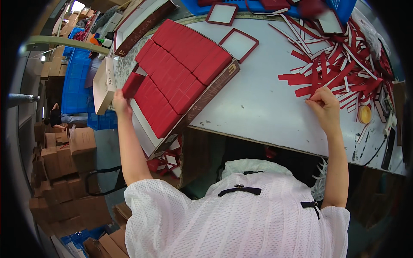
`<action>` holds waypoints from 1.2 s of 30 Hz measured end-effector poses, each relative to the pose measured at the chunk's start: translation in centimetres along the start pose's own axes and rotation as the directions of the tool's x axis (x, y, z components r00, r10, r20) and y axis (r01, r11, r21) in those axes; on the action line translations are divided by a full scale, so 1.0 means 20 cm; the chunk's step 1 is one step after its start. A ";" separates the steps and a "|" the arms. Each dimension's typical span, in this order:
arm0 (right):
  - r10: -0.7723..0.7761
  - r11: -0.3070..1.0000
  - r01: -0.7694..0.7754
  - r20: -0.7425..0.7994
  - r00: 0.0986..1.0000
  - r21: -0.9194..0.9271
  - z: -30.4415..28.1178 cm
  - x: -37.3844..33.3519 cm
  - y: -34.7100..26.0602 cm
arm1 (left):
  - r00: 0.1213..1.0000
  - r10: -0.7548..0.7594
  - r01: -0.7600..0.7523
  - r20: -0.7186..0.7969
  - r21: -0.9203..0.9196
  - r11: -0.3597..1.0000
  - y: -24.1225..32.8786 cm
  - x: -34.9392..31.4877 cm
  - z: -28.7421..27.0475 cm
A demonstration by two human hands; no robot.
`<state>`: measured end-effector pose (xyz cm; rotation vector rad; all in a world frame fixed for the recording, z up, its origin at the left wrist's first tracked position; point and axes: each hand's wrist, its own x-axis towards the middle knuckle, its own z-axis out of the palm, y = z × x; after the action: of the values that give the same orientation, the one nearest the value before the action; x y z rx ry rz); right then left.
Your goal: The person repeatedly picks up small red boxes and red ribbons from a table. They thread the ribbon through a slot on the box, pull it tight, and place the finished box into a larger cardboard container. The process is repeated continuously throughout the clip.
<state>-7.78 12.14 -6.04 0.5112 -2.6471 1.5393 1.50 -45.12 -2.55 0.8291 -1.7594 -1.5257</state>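
My left hand (pixel 121 104) grips a small red box (pixel 133 84) by its near end, at the left edge of a large open carton (pixel 148 146). Tight rows of matching red boxes (pixel 183 64) fill most of that carton, which sits tilted on the table's left side. On the right, my right hand (pixel 325 103) is closed in a pinch just above the tabletop. What its fingertips hold, if anything, is too small to make out. Beside it spreads a loose heap of red and white strips (pixel 316 79).
Two shallow red-rimmed trays (pixel 239 44) lie near the back, by a blue crate (pixel 254 6). A yellow roll (pixel 365 114) and a cable lie at the right of the white table (pixel 258 112). An open pale box (pixel 103 86) stands left of the carton. Brown cartons (pixel 58 161) are stacked farther left.
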 end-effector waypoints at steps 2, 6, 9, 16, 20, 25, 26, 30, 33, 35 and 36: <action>0.035 0.997 -0.038 0.041 0.999 0.065 0.00 0.00 -0.01 | 0.959 -0.082 0.107 0.271 -0.081 0.991 -0.16 0.07 -0.01; 0.036 0.946 -0.060 0.079 0.996 0.320 -0.01 0.00 0.00 | 0.912 -0.199 0.232 0.358 -0.049 0.972 -0.11 -0.01 0.09; 0.175 0.892 -0.217 0.140 0.975 0.397 0.00 0.02 0.01 | 0.948 0.099 -0.258 0.303 0.547 0.797 -0.12 0.10 -0.04; 0.198 0.758 -0.198 0.070 0.978 0.622 0.01 -0.04 -0.24 | 0.673 0.314 -0.448 0.670 0.031 0.894 0.42 -0.94 0.89; 0.193 0.726 -0.206 0.093 0.977 0.656 0.00 -0.13 -0.42 | 0.370 0.106 -0.179 0.923 -0.041 0.983 0.43 -1.35 1.14; 0.013 0.928 0.022 -0.092 0.996 0.373 -0.05 -0.21 -0.43 | 0.179 0.010 -0.004 0.984 -0.010 1.000 0.41 -1.49 1.25; -0.094 0.964 0.128 -0.150 0.984 0.235 -0.05 -0.22 -0.42 | 0.182 0.013 0.021 0.983 -0.017 1.000 0.40 -1.50 1.26; -0.383 0.919 0.339 -0.258 0.887 -0.199 -0.06 -0.23 -0.38 | 0.262 0.024 0.136 0.965 -0.061 0.989 0.41 -1.56 1.31; -0.469 0.847 0.361 -0.231 0.852 -0.389 -0.08 -0.25 -0.36 | 0.300 0.246 -0.125 0.922 -0.217 0.968 0.34 -1.61 1.33; -0.473 0.805 0.349 -0.165 0.866 -0.480 -0.10 -0.28 -0.35 | 0.246 0.308 -0.295 0.919 -0.232 0.927 0.36 -1.62 1.33; -0.453 0.794 0.340 -0.119 0.883 -0.504 -0.12 -0.29 -0.36 | 0.219 0.335 -0.378 0.916 -0.237 0.895 0.37 -1.62 1.33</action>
<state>-0.39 12.39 0.03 0.7352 -2.3923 0.7448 -1.58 -2.70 -0.38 -0.7553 -2.5213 -1.7410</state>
